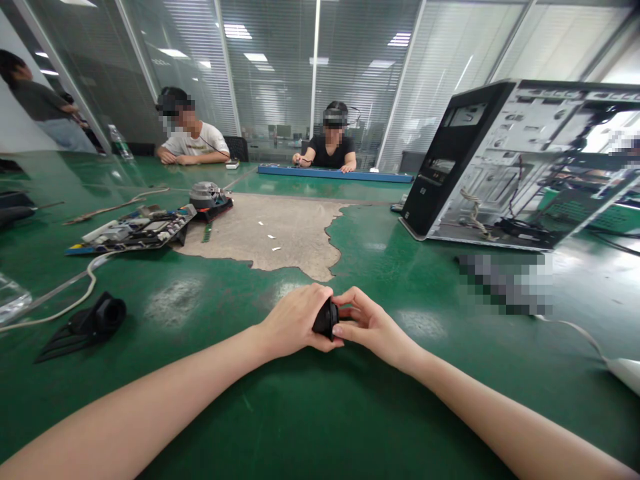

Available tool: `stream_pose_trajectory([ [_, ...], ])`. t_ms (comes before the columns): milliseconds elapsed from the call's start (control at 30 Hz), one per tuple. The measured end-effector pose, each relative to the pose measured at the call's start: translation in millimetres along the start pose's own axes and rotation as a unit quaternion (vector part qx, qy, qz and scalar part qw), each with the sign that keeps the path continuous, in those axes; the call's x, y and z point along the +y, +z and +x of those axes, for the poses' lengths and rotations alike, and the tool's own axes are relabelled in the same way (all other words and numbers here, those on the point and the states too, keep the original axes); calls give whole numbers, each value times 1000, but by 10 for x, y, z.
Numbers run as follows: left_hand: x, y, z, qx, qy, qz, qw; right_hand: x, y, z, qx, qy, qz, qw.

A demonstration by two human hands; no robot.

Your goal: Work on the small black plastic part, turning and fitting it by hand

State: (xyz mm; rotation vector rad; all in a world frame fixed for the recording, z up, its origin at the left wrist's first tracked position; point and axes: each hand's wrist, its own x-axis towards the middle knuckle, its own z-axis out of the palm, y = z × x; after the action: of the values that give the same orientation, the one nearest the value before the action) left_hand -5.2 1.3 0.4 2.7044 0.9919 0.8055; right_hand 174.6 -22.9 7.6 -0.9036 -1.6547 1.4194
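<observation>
A small round black part [326,319] is held between my two hands above the green table [310,413], near the middle of the view. My left hand [299,319] wraps round its left side, with the palm hiding much of it. From the right, the thumb and fingertips of my right hand [370,327] pinch its rim. Off to the left lies a black plastic piece [103,317] with a round opening and a flat slatted end.
An open computer case [450,160] stands at the right. A circuit board [143,230] and a round fan-like unit [209,195] sit at the left by a bare patch [295,227]. Across the table, two people sit near a long blue bar [335,175].
</observation>
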Motion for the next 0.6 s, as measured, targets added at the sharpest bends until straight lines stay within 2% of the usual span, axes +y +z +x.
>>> stream_pose_trajectory([
  [100, 5, -3, 4, 1, 8, 8, 1000, -8, 4, -5, 1, 8, 13, 1000],
  [267, 17, -9, 19, 0, 34, 16, 999, -27, 12, 3, 35, 26, 36, 998],
  [433, 11, -1, 12, -1, 11, 1, 1000, -50, 16, 17, 22, 32, 5, 999],
  [600, 8, -10, 0, -9, -19, -12, 1000, -28, -4, 7, -4, 10, 25, 1000],
])
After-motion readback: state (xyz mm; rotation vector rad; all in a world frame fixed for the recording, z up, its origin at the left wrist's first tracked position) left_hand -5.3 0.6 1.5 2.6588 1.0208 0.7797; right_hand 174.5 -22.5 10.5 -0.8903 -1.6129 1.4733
